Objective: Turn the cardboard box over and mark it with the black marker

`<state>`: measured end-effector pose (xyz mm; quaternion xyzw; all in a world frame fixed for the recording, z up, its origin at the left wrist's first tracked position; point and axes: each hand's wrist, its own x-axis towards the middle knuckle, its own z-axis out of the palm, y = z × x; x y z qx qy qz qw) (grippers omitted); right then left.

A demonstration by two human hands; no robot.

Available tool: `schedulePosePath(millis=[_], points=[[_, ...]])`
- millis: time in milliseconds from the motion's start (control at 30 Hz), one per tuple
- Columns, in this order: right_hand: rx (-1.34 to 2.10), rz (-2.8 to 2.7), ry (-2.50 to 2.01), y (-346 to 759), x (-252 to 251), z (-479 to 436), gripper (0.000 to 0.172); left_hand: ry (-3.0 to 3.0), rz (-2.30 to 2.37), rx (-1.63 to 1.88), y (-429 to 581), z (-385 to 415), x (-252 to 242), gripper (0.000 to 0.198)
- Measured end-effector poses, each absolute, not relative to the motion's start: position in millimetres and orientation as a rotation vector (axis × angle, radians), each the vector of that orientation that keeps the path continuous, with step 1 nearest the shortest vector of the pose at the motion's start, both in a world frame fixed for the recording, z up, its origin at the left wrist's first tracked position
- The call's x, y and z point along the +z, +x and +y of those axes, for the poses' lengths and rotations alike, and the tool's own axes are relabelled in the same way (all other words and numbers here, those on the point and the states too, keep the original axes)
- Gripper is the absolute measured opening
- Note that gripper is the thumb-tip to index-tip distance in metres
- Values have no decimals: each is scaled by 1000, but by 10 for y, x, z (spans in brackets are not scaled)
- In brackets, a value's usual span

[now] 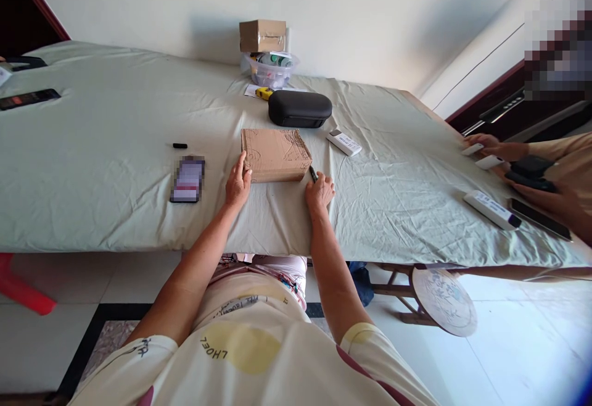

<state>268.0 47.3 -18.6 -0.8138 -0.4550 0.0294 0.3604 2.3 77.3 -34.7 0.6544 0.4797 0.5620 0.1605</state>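
Observation:
A flat brown cardboard box (275, 153) lies on the cloth-covered table (115, 147) in front of me. My left hand (237, 185) rests against the box's near left corner, fingers stretched along its side. My right hand (319, 192) is closed round a black pen (313, 174), whose tip sits at the box's near right corner. A black pen cap (180, 145) lies apart to the left, beyond a phone (187, 179).
Behind the box stand a black zip case (300, 108), a white remote (343, 142), a yellow item (264, 92), a plastic tub (271, 70) and a small carton (262, 36). Another person's hands (490, 147) work at the right with white remotes (492, 210). A stool (444, 301) stands below.

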Motion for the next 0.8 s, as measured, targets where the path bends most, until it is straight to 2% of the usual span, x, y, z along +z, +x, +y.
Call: schedulePosePath(millis=[200,400,567,800], points=[[125,-1176,-2150,2720,-204,471,29,1802,1355,1523,-1,804,-403,64],[50,-909,-1865,2840,-235,517,25,1803,1400,1491,-9,853,-472,55],[112,-889,-1546,2783,-136,470,48,1780,1408,1495,10,868,-503,54],[226,-1358,-1110,2207,48,129,43,1735,1349,1493,4,831,-500,59]])
